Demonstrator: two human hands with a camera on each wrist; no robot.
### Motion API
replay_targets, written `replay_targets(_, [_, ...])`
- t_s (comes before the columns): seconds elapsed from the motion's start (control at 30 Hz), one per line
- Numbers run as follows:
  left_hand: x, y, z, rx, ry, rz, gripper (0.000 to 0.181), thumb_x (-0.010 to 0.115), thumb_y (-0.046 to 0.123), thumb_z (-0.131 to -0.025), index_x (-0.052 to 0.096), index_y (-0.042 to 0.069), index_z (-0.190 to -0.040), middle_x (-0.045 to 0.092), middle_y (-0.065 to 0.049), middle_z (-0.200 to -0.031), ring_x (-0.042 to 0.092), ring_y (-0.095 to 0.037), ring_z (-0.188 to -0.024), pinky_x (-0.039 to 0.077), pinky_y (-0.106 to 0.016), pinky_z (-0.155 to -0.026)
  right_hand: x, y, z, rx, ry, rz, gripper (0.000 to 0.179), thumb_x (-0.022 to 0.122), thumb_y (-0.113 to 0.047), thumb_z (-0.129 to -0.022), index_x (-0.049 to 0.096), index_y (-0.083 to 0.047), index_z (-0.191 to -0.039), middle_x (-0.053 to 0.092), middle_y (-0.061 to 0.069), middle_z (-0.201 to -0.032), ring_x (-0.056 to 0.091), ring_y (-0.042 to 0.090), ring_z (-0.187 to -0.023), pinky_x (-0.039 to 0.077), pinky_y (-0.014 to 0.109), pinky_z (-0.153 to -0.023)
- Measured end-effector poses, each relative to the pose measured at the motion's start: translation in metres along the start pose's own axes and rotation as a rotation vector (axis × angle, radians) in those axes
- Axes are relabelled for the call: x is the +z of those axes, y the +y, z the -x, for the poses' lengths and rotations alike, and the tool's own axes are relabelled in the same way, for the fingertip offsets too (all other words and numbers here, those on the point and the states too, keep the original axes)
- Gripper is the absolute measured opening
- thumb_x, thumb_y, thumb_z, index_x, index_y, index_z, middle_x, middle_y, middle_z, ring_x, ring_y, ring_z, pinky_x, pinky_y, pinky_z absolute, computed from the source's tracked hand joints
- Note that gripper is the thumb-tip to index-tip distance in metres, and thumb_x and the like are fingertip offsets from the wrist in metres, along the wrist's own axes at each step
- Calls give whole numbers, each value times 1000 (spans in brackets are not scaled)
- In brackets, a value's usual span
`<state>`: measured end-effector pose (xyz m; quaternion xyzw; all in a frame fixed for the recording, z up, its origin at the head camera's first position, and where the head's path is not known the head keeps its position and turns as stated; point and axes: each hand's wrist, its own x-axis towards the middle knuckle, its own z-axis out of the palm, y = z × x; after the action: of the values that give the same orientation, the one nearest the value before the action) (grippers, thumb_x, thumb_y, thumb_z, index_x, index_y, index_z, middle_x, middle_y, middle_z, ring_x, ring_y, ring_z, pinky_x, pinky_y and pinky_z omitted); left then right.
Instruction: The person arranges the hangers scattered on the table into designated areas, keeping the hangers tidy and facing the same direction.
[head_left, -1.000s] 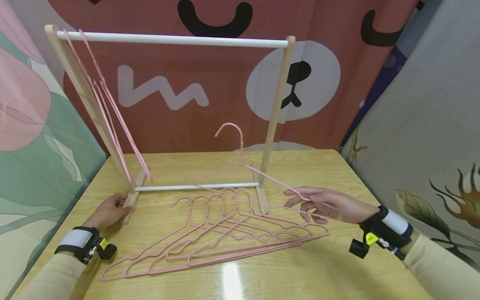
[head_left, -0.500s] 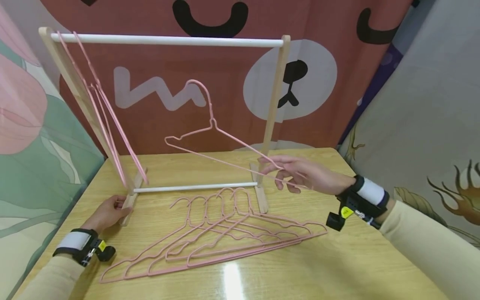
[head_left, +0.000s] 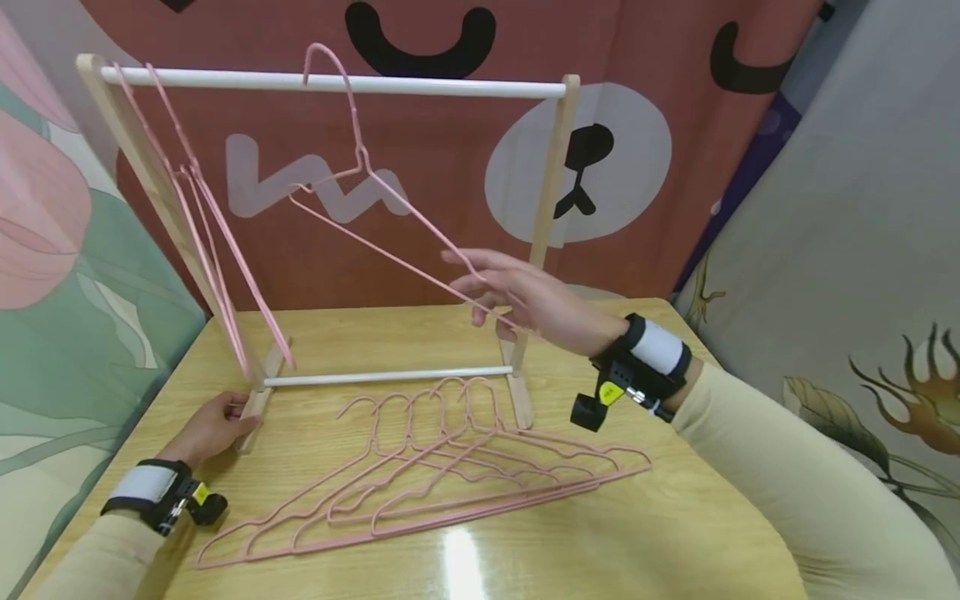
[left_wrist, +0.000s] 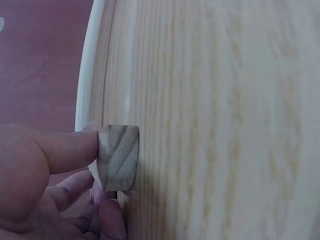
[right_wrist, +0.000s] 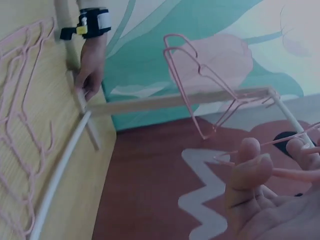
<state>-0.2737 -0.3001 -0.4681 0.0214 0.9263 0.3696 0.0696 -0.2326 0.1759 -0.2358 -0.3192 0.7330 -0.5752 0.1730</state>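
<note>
My right hand (head_left: 536, 300) holds a pink clothes hanger (head_left: 408, 204) by its right end, fingers curled about the wire. The hanger's hook stands at the white top rail (head_left: 450, 86) of a small wooden garment rack (head_left: 552, 179), its tip in front of the rail; whether it bears on the rail I cannot tell. My left hand (head_left: 212, 429) grips the rack's left foot (head_left: 255, 417) on the table. In the left wrist view the thumb lies against the end of that foot (left_wrist: 120, 157), with fingers on its other side.
Two pink hangers (head_left: 225, 242) hang at the rail's left end. Several more pink hangers (head_left: 420, 492) lie overlapping on the wooden table (head_left: 600, 542) in front of the rack. A white lower bar (head_left: 390, 377) joins the feet. A printed cloth (head_left: 420, 258) stands behind.
My right hand has moved up and to the left with the hanger, raising its hook from low between the posts to the top rail. The left hand keeps its hold on the foot.
</note>
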Motion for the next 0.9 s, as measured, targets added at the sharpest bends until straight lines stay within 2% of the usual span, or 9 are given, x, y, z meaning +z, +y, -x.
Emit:
replay_targets(0.27, [2,-4,0,-10,20,13,46,62,8,-98,42,-23,-125,57,-30,-103,57,-32,-89,47,-29,-69,40,-10,-39,-56,19,-59,45,31,-19,-111,37,-13,-155,48,12,-137,52,20,-88,43,28,-64])
replay_targets(0.47, [1,-6,1,-24,4,2,49,62,11,-99,40,-23,-126,55,-32,-106,56,-35,-92,46,-30,-70,64,-16,-61,-66,38,-51,41,29,-15,-112,42,-12,-150,48,12,-131,53,19,-83,42,29,-62])
replay_targets(0.77, [-3,-9,1,7,3,-33,49,61,10,-99,40,-24,-127,56,-33,-106,57,-36,-93,47,-30,-70,84,-23,-84,27,168,-60,41,36,-11,-107,49,-17,-146,48,7,-132,54,18,-79,40,25,-59])
replay_targets(0.9, [-2,-9,2,-8,-9,-34,50,61,11,-100,39,-24,-129,55,-32,-107,56,-36,-94,47,-30,-70,89,-22,-89,49,183,-57,42,35,-10,-107,48,-18,-147,47,8,-138,54,17,-79,40,25,-59])
